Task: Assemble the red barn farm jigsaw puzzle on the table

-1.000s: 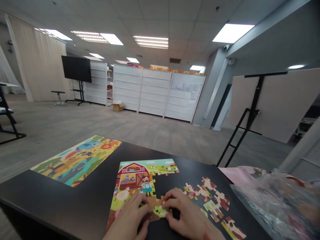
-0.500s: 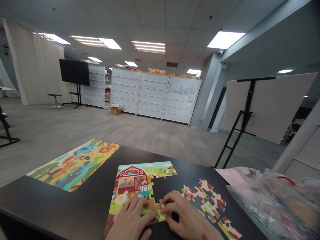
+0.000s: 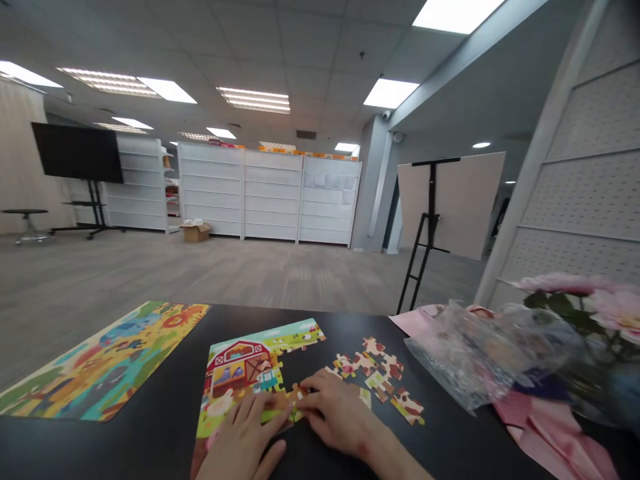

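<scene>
A partly joined farm jigsaw puzzle [image 3: 235, 360], with a red barn and a farmer, lies on the black table. My left hand [image 3: 243, 433] rests flat across its lower part, fingers stretched out and thumb apart. At the puzzle's lower right edge, the bent fingers of my right hand [image 3: 335, 407] close on a small puzzle piece [image 3: 299, 392], mostly hidden under the fingertips. Just right of that hand lie several loose brown-and-white cow pieces [image 3: 393, 367], some of them touching. One green-edged piece [image 3: 407, 405] lies nearest the front.
A colourful animal picture sheet [image 3: 115, 360] covers the table's left side. At the right are crumpled clear plastic bags [image 3: 465, 353], pink cloth [image 3: 555, 433] and pink flowers [image 3: 620, 310]. Beyond the table stand an easel board [image 3: 460, 207], white shelves [image 3: 270, 193] and a screen [image 3: 77, 152].
My view has turned to the right, bringing the flowers and more of the pegboard in. Both hands stay at the puzzle's lower edge; the right fingers now lie flatter over the piece.
</scene>
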The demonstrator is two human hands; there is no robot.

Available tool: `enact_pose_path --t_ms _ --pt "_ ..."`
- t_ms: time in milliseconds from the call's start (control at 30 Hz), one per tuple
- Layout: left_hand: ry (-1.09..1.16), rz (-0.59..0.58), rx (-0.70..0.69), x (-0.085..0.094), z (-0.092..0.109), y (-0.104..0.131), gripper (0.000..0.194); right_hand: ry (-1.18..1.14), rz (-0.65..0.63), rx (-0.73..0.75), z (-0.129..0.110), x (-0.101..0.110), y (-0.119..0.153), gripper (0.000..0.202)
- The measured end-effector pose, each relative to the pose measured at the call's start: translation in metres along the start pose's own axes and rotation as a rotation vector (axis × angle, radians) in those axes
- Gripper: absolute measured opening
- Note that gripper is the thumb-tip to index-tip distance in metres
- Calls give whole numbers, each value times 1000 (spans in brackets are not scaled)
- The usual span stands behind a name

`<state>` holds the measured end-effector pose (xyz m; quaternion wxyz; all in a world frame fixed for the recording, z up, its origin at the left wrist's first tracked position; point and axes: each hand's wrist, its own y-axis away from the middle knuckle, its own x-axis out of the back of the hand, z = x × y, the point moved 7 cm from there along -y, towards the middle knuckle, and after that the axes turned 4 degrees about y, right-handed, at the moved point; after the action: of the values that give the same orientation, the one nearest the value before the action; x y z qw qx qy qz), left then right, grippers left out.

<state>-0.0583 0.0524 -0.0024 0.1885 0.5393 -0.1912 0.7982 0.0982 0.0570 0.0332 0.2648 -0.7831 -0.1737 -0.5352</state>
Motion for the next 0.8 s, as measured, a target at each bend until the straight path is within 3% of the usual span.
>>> enact_pose_path --t_ms 133,233,300,433,500,567,700,800 --pt "28 -12 18 4 5 4 43 66 64 -152 -9 -29 29 45" --pt "61 20 -4 12 11 10 39 99 132 -190 5 -42 62 43" --pt "72 44 -23 17 15 12 39 132 265 -206 27 -29 88 38" --pt "85 33 -20 20 19 18 41 212 476 -443 103 16 144 36" --pt "91 29 -10 19 20 21 42 249 502 -599 139 32 167 42" --pt "98 53 1 18 19 24 39 251 480 -700 159 38 182 48" --pt "118 154 74 19 12 21 19 240 377 -666 154 35 179 48" --pt "150 201 139 19 6 15 17 244 353 -632 140 35 171 43"
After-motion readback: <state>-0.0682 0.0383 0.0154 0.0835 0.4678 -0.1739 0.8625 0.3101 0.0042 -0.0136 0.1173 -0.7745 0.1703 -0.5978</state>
